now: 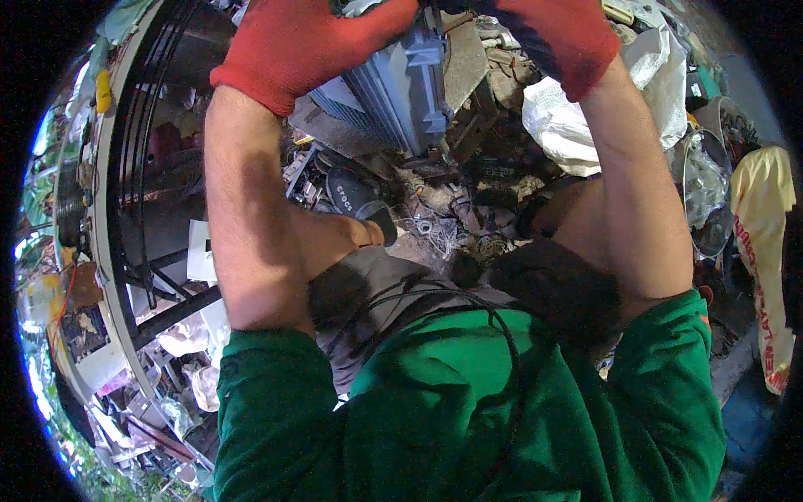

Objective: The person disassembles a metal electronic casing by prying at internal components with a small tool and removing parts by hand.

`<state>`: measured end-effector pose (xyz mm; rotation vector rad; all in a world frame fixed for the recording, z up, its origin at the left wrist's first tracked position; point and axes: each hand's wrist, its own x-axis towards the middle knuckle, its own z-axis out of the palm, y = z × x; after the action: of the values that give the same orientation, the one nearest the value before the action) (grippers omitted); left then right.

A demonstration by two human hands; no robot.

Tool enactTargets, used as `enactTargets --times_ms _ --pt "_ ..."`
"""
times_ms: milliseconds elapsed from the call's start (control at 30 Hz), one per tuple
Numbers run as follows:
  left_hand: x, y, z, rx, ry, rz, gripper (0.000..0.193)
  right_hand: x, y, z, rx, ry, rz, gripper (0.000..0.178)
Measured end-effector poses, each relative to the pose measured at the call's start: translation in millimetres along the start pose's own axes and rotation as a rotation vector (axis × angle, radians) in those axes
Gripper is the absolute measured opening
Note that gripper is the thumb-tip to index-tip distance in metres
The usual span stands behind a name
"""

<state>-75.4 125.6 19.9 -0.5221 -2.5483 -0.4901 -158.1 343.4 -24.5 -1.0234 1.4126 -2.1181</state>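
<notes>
Both my hands are at the top edge in red work gloves. My left hand (305, 46) is above the left side of a grey ribbed metal-like block (393, 88), its thumb stretched to the right. A pale bit shows in the gap by that thumb. My right hand (565, 38), with a dark palm side to its glove, is to the right of the block, bent inward. The top edge cuts off the fingers of both hands, so any grip is hidden. The block stands tilted on a dirty slab between my knees, beyond my dark shoe (355, 197).
A white woven sack (556, 125) lies by my right forearm. Farther right are a bucket-like container (707, 180) with clear plastic and a yellow printed bag (761, 251). A dark metal-framed rack (163, 167) stands at left. Loose scrap and wires (435, 226) litter the ground.
</notes>
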Motion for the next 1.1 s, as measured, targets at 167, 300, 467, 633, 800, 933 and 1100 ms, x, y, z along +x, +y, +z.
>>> enactTargets --times_ms 167,300,467,633,800,933,1100 --pt "0.8 13.9 -4.6 0.174 -0.019 0.069 0.047 3.6 5.7 -8.9 -0.078 0.001 0.069 0.031" --pt "-9.7 11.9 -4.6 0.250 0.042 0.078 0.048 13.6 14.0 -14.5 -0.058 -0.136 0.021 0.034" --pt "-22.6 8.7 -2.5 0.161 0.159 0.089 0.054 15.8 16.2 -17.2 0.141 -0.361 -0.085 0.040" --pt "-17.1 4.2 -15.1 0.087 0.064 0.080 0.054 18.5 23.5 -13.9 0.026 -0.204 -0.063 0.036" --pt "-21.6 19.7 -22.6 0.228 0.060 0.083 0.049 22.2 26.8 -2.5 -0.152 -0.115 -0.106 0.036" --pt "-16.7 11.9 -7.9 0.252 0.125 0.010 0.044 18.3 31.0 -6.2 0.003 -0.161 -0.046 0.036" --pt "-13.1 11.2 -16.6 0.023 0.068 -0.073 0.042 10.7 30.6 -0.1 0.030 -0.075 0.073 0.035"
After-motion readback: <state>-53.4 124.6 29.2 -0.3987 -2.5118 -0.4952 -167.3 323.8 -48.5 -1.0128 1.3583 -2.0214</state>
